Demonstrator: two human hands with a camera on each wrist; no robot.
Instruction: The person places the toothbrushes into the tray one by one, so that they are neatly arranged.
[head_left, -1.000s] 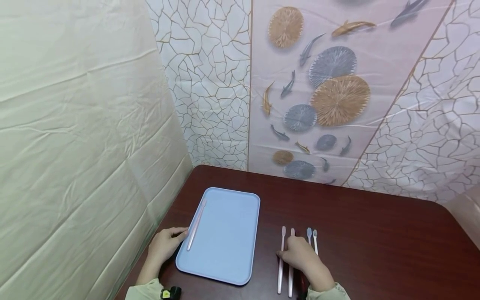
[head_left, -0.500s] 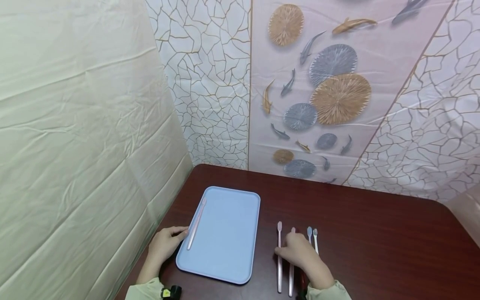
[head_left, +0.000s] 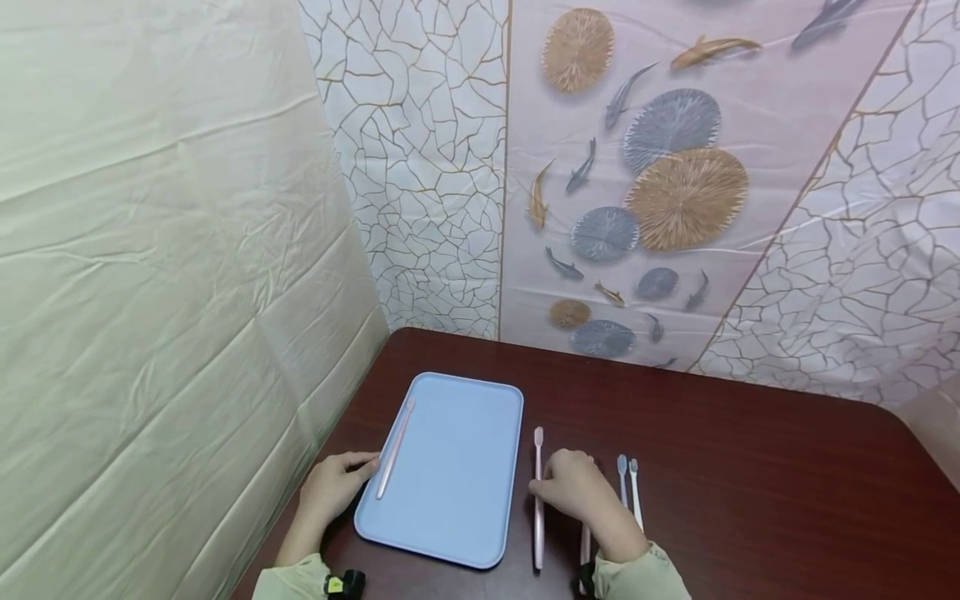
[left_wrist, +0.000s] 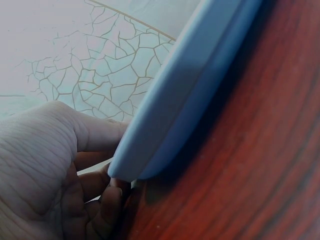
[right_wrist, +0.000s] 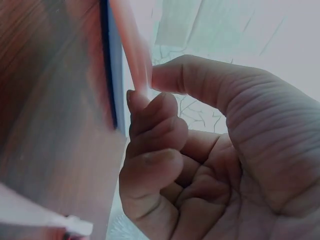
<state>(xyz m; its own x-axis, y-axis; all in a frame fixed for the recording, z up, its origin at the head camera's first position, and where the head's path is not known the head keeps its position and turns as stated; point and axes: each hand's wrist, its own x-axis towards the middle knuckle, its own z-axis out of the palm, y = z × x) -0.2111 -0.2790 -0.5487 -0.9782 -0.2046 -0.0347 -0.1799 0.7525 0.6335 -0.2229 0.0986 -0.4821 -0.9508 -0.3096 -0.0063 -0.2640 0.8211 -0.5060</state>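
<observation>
My left hand (head_left: 330, 492) grips the left rim of a light blue tray (head_left: 457, 467), thumb on top and fingers curled under the edge in the left wrist view. One pink toothbrush (head_left: 393, 454) lies along the tray's left side. Between the thumb and fingertips of my right hand (head_left: 579, 492) is a second pink toothbrush (head_left: 538, 533), just right of the tray, bristle end pointing away from me. In the right wrist view this toothbrush (right_wrist: 134, 45) appears blurred, with the thumb pressing it from one side. A third pink toothbrush (head_left: 586, 546) lies partly hidden under the right forearm.
A blue toothbrush (head_left: 622, 471) and a white toothbrush (head_left: 635, 492) lie side by side right of my right hand, their lower ends hidden by the arm. The dark red-brown table (head_left: 750, 475) meets a patterned cloth (head_left: 420, 167) at the back and pale cloth on the left.
My right hand has drawn the pink toothbrush out of the row and moved it left and slightly away from me, towards the tray. The left hand and tray have stayed put.
</observation>
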